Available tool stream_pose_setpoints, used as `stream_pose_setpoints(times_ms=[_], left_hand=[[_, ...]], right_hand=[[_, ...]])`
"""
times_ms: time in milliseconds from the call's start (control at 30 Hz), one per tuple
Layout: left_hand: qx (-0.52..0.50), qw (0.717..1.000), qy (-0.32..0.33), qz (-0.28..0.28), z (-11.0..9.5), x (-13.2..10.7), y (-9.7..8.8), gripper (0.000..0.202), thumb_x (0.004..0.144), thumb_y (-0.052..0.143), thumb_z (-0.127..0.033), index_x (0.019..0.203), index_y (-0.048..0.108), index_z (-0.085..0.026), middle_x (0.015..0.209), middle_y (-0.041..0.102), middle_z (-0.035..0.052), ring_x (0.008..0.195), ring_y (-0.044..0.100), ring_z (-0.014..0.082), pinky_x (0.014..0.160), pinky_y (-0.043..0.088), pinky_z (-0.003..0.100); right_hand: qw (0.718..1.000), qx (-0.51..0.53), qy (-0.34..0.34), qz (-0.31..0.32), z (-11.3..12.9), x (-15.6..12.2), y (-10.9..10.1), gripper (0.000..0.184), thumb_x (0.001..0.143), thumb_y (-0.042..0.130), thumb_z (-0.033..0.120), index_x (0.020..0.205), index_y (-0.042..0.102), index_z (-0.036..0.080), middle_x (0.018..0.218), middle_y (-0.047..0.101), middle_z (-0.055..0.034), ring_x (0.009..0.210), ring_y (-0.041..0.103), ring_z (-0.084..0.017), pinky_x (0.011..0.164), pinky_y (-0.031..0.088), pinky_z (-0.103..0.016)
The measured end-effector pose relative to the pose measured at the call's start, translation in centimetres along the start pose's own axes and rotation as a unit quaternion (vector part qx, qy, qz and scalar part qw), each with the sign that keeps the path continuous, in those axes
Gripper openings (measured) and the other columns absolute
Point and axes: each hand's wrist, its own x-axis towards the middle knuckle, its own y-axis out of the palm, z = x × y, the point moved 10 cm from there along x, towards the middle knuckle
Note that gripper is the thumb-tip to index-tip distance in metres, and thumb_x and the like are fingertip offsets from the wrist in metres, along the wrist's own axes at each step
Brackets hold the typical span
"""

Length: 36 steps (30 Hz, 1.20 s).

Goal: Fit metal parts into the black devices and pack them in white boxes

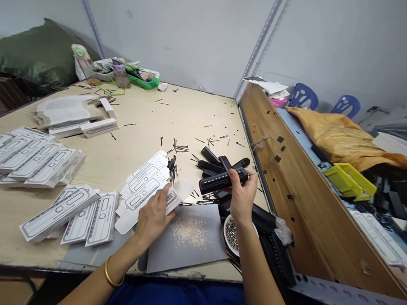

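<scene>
My left hand (154,216), with a gold bangle at the wrist, is closed on a white printed carton (173,198); a pale flap at its far end is blurred. Flat printed cartons (141,185) lie fanned out just beyond and left of that hand. In my right hand (244,197) is a long black plastic case (218,181), pinched between thumb and fingers and held above the table. More black cases (209,167) lie heaped behind and under it. By my right wrist stands a white bowl (231,236) of small shiny metal pieces.
A grey sheet (214,246) with pale granules lies in front of me. Filled-looking cartons (49,162) are stacked at left. Thin black sticks (173,166) are scattered about. A wooden divider (292,177) rises along the right edge; a green basket (144,81) stands at the back.
</scene>
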Motion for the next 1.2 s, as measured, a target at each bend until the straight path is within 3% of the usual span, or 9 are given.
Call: stream_pose_setpoints(times_ms=[233,333,433,600,700,867,967,1067,1200], left_hand=[[-0.032,0.998,0.034,-0.038,-3.1,0.2,-1.3,0.074,0.073,0.065,-0.016,0.139,0.033,-0.020,0.114,0.061,0.0101,0.092,0.062,0.0265,0.068,0.052,0.034],[-0.136,0.989,-0.061,-0.015,-0.6,0.8,-1.2,0.072,0.079,0.061,-0.040,0.140,0.029,-0.019,0.113,0.061,0.0108,0.090,0.063,0.0270,0.069,0.052,0.037],[-0.238,0.965,-0.111,-0.020,1.0,0.5,-0.6,0.082,0.077,0.060,-0.055,0.140,0.025,-0.017,0.121,0.057,0.0142,0.103,0.061,0.0296,0.083,0.051,0.043],[-0.291,0.953,-0.084,0.010,0.1,-0.5,1.9,0.086,0.081,0.057,-0.054,0.144,0.014,-0.015,0.145,0.034,0.0215,0.136,0.036,0.0326,0.107,0.034,0.050],[-0.281,0.959,-0.046,0.016,-0.5,-0.4,1.9,0.076,0.080,0.060,-0.054,0.138,0.029,-0.017,0.139,0.043,0.0178,0.131,0.042,0.0306,0.106,0.036,0.047],[-0.268,0.961,-0.061,0.008,0.0,0.5,1.2,0.074,0.069,0.070,-0.059,0.122,0.042,-0.017,0.115,0.058,0.0123,0.107,0.057,0.0288,0.087,0.048,0.042],[-0.303,0.951,-0.048,0.033,-0.7,0.6,1.7,0.069,0.073,0.067,-0.056,0.121,0.039,-0.016,0.109,0.060,0.0111,0.098,0.061,0.0262,0.081,0.050,0.039],[-0.337,0.940,0.007,0.061,-2.3,0.3,1.8,0.055,0.089,0.051,-0.047,0.129,0.031,-0.017,0.107,0.061,0.0105,0.089,0.062,0.0220,0.077,0.050,0.036],[-0.329,0.938,0.093,0.049,-3.8,0.0,1.0,0.053,0.091,0.048,-0.036,0.136,0.027,-0.016,0.127,0.053,0.0162,0.109,0.058,0.0242,0.091,0.047,0.040]], right_hand=[[0.962,-0.169,-0.092,0.194,1.5,-4.2,7.4,0.040,0.081,0.056,0.056,0.089,0.054,0.017,0.094,0.055,-0.0065,0.088,0.051,-0.016,0.080,0.046,-0.030],[0.954,-0.210,-0.060,0.208,-1.6,-2.3,7.9,0.037,0.094,0.034,0.046,0.096,0.056,0.017,0.103,0.055,-0.0083,0.094,0.052,-0.014,0.086,0.045,-0.027],[0.888,-0.358,0.003,0.288,-6.7,-1.3,9.6,0.025,0.090,0.046,0.034,0.096,0.060,0.014,0.105,0.060,-0.0115,0.105,0.053,-0.018,0.095,0.041,-0.031],[0.851,-0.401,0.033,0.338,-11.2,-2.1,12.0,0.009,0.075,0.057,0.011,0.079,0.064,0.008,0.106,0.062,-0.0202,0.106,0.056,-0.025,0.091,0.041,-0.034],[0.856,-0.387,0.037,0.342,-11.3,-1.8,11.2,0.009,0.077,0.055,0.014,0.078,0.063,0.009,0.093,0.066,-0.0161,0.092,0.060,-0.020,0.082,0.043,-0.029],[0.905,-0.290,0.021,0.311,-6.7,-0.6,6.3,0.027,0.091,0.039,0.033,0.105,0.055,0.015,0.092,0.064,-0.0049,0.063,0.054,-0.008,0.063,0.044,-0.021],[0.933,-0.187,-0.084,0.294,-0.2,-1.1,4.2,0.022,0.089,0.047,0.031,0.102,0.058,0.017,0.092,0.062,-0.0037,0.069,0.053,-0.008,0.065,0.044,-0.021],[0.855,-0.319,-0.274,0.303,5.6,-3.6,4.8,0.023,0.089,0.042,0.014,0.095,0.063,0.018,0.094,0.059,-0.0064,0.090,0.051,-0.014,0.076,0.042,-0.027],[0.715,-0.434,-0.414,0.359,7.9,-7.4,7.9,0.028,0.086,0.038,0.003,0.079,0.063,0.015,0.089,0.057,-0.0092,0.085,0.045,-0.017,0.073,0.039,-0.030]])
